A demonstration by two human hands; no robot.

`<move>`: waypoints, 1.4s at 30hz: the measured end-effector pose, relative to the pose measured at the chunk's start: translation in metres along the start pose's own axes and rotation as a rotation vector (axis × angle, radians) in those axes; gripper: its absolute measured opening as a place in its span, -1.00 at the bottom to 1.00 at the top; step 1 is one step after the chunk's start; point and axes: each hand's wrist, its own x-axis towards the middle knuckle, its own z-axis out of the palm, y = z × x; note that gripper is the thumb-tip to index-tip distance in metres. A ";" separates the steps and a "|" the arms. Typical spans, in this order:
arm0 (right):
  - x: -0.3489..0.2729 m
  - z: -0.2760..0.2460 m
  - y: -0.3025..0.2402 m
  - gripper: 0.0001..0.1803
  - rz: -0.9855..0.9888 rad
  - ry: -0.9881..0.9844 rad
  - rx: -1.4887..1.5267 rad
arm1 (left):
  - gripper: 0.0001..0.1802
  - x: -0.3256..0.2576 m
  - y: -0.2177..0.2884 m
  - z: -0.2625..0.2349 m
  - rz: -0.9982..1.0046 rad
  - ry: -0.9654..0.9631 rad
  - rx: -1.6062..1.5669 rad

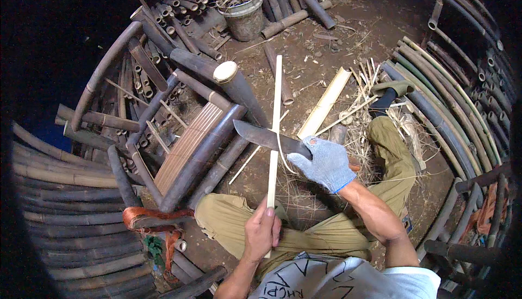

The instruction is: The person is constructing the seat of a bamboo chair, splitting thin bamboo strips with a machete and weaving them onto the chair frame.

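Note:
My left hand (262,228), bare, is closed round the lower end of a long pale bamboo strip (277,95) that points upright, away from me. In a grey-blue work glove, my right hand (326,163) grips a machete; its handle is hidden by the glove. The dark machete blade (258,135) crosses the strip at about its middle and points left. A thin curled shaving (284,157) hangs at the blade beside the strip. Just beyond the glove lies a wide split bamboo piece (326,100), its pale inner face up.
To my left stands a bamboo chair (190,147) with a slatted part. Shavings (364,141) pile up by my right leg. A bucket of scraps (242,16) and stacked bamboo tubes (182,5) are at the back. Long bamboo poles (435,103) lean on the right; more poles (81,212) lie left.

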 end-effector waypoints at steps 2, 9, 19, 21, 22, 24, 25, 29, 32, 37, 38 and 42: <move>0.006 0.002 0.011 -0.37 0.049 0.046 -0.039 | -0.49 -0.017 0.004 -0.007 -0.027 -0.064 0.077; 0.069 -0.040 0.108 -0.32 0.188 0.296 -0.077 | -0.53 -0.102 -0.030 -0.035 -0.139 -0.155 0.148; -0.009 -0.010 -0.007 -0.52 0.482 -0.360 0.954 | -0.73 0.102 -0.012 -0.028 0.576 0.244 0.137; -0.011 0.015 -0.018 -0.56 0.650 -0.319 1.359 | -0.74 0.125 -0.001 -0.014 0.766 0.058 0.265; -0.008 0.020 -0.023 -0.59 0.729 -0.262 1.491 | -0.73 0.124 -0.002 -0.008 0.732 0.023 0.275; 0.004 0.023 -0.017 -0.66 0.726 -0.172 1.537 | -0.70 0.121 -0.005 0.009 0.657 -0.058 0.289; 0.009 0.029 -0.005 -0.68 0.693 -0.165 1.548 | -0.62 0.121 -0.006 0.004 0.775 -0.118 0.395; 0.024 0.007 0.028 -0.69 0.590 -0.065 1.441 | -0.57 0.075 -0.006 -0.004 -0.169 -0.501 -0.632; 0.044 -0.008 0.055 -0.62 0.535 -0.033 1.155 | -0.53 0.041 -0.017 -0.013 -0.250 -0.579 -0.427; 0.021 -0.032 0.038 -0.52 0.076 0.167 0.127 | -0.57 0.043 0.002 -0.004 -0.092 -0.207 -0.136; 0.008 -0.037 0.031 -0.56 0.076 0.081 -0.012 | -0.57 0.048 0.008 0.001 -0.061 -0.153 -0.109; -0.028 -0.021 0.004 -0.55 -0.183 -0.018 -0.027 | -0.70 0.063 0.003 -0.001 0.199 -0.011 0.107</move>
